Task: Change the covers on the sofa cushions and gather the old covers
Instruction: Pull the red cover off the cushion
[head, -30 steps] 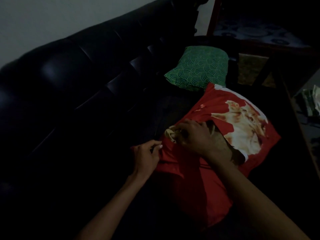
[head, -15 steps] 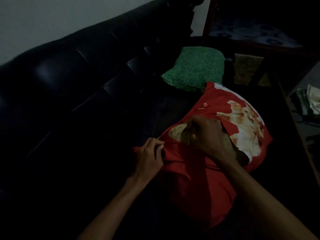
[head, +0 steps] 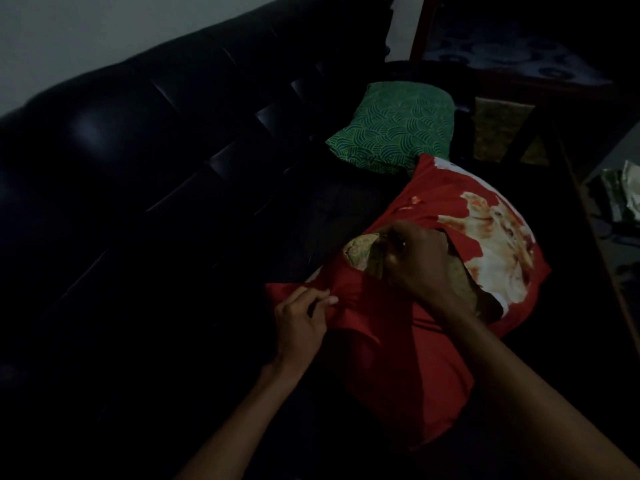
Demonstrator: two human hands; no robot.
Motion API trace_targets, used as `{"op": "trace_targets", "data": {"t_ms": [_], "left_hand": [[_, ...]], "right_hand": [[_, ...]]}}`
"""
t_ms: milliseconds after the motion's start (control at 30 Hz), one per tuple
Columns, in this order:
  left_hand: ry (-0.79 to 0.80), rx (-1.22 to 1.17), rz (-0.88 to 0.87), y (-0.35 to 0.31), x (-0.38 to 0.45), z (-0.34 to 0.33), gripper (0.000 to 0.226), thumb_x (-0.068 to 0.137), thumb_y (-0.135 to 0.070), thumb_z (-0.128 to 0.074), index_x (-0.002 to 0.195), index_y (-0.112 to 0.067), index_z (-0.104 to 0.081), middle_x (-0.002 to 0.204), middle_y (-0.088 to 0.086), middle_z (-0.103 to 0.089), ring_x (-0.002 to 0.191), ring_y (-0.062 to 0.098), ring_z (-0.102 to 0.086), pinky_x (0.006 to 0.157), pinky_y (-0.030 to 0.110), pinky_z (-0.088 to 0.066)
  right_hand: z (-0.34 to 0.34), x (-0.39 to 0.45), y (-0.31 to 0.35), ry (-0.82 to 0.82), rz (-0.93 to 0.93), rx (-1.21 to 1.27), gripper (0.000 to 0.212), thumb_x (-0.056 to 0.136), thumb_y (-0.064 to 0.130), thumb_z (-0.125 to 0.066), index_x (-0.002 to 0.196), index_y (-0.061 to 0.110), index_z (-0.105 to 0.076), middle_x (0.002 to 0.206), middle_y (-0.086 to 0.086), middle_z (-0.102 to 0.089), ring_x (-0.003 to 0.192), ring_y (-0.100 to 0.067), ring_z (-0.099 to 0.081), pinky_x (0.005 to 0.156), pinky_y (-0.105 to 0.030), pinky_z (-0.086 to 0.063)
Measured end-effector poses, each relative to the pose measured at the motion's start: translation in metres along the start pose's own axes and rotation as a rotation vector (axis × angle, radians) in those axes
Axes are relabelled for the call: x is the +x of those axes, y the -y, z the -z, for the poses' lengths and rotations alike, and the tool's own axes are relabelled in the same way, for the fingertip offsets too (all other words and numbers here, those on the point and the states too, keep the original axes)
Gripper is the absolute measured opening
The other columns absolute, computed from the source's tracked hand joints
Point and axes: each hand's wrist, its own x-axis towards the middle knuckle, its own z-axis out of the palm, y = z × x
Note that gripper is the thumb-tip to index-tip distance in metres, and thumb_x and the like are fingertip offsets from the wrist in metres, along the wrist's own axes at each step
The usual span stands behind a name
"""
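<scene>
Since a second ago, more of the cushion (head: pixel 360 252) shows at the mouth of the red cover (head: pixel 398 368): a pale, patterned corner now bulges out where only a sliver peeped before. Both hands have kept their places, right of centre in the frame, on the seat of the dark sofa (head: pixel 145 161).

The left hand (head: pixel 301 327) pinches the cover's loose edge, thumb and fingers closed on a fold of red cloth at the lower left of the opening. The right hand (head: pixel 415 261) is curled round the cushion corner at the mouth, its wrist lying over the cover; how far the fingers reach inside cannot be seen.

A green cushion (head: pixel 394 129) lies apart on the seat, toward the upper middle of the frame, just beyond the red cover's far end.

The cover looks thin and limp, bunching and creasing wherever it is held, so it should be light but will slide and twist rather than hold a shape. The cushion inside seems soft and springy, and it will squash to pass the opening. The best hold is probably as now: one hand on the hem beside the opening to keep it taut, the other on the cushion corner. Whether the cushion is going in or coming out, I cannot say from this moment alone.
</scene>
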Motion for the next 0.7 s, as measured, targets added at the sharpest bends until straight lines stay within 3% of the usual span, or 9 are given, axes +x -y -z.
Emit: {"op": "trace_targets", "data": {"t_ms": [133,267,367,500,633,700], "left_hand": [[0.077,0.057,-0.040,0.011,-0.009,0.009,0.018,0.080,0.012,-0.074,0.077,-0.005,-0.070,0.078,-0.006,-0.065,0.077,-0.015,-0.059,0.068,0.003,-0.042],[0.135,0.090,-0.039,0.026,-0.019,0.001,0.023,0.078,0.018,-0.071,0.073,-0.004,-0.067,0.072,-0.001,-0.063,0.069,0.000,-0.059,0.068,0.001,-0.039],[0.236,0.063,-0.025,0.034,-0.023,-0.005,0.023,0.077,0.019,-0.068,0.074,-0.004,-0.068,0.073,-0.002,-0.062,0.071,0.000,-0.059,0.068,0.000,-0.041],[0.394,0.107,0.005,0.030,-0.003,-0.003,0.003,0.080,-0.011,-0.072,0.083,-0.013,-0.073,0.080,-0.004,-0.069,0.073,0.005,-0.062,0.065,0.025,-0.054],[0.249,-0.004,0.162,0.004,0.036,0.009,0.056,0.075,-0.042,-0.062,0.125,-0.015,-0.060,0.112,-0.006,-0.062,0.098,0.009,-0.062,0.081,0.025,-0.052],[0.301,-0.086,0.175,-0.012,0.056,0.006,0.070,0.082,-0.046,-0.071,0.142,-0.019,-0.048,0.134,-0.009,-0.051,0.116,0.003,-0.053,0.090,0.019,-0.047]], "right_hand": [[0.005,0.010,-0.001,-0.015,-0.017,0.011,0.022,0.080,0.025,-0.057,0.092,0.025,-0.076,0.082,0.008,-0.072,0.078,-0.020,-0.069,0.077,-0.048,-0.052],[0.007,0.009,-0.005,-0.088,-0.052,0.012,0.015,0.084,0.018,-0.068,0.094,0.024,-0.079,0.086,0.004,-0.076,0.081,-0.018,-0.071,0.074,-0.038,-0.050],[0.001,0.009,-0.003,-0.094,-0.045,0.027,0.012,0.086,0.016,-0.072,0.094,0.022,-0.080,0.087,0.003,-0.077,0.079,-0.015,-0.069,0.073,-0.035,-0.048],[0.000,0.019,-0.010,0.066,-0.012,0.115,0.012,0.087,0.025,-0.069,0.094,0.024,-0.078,0.085,0.012,-0.072,0.080,-0.012,-0.068,0.067,-0.033,-0.052],[0.005,0.019,-0.022,0.205,0.027,0.106,0.009,0.088,0.022,-0.071,0.091,0.027,-0.077,0.084,0.013,-0.073,0.079,-0.012,-0.069,0.065,-0.036,-0.053],[0.006,0.011,-0.022,0.208,0.057,0.124,0.009,0.089,0.018,-0.074,0.096,0.022,-0.077,0.089,0.006,-0.074,0.081,-0.013,-0.068,0.067,-0.035,-0.051]]}}
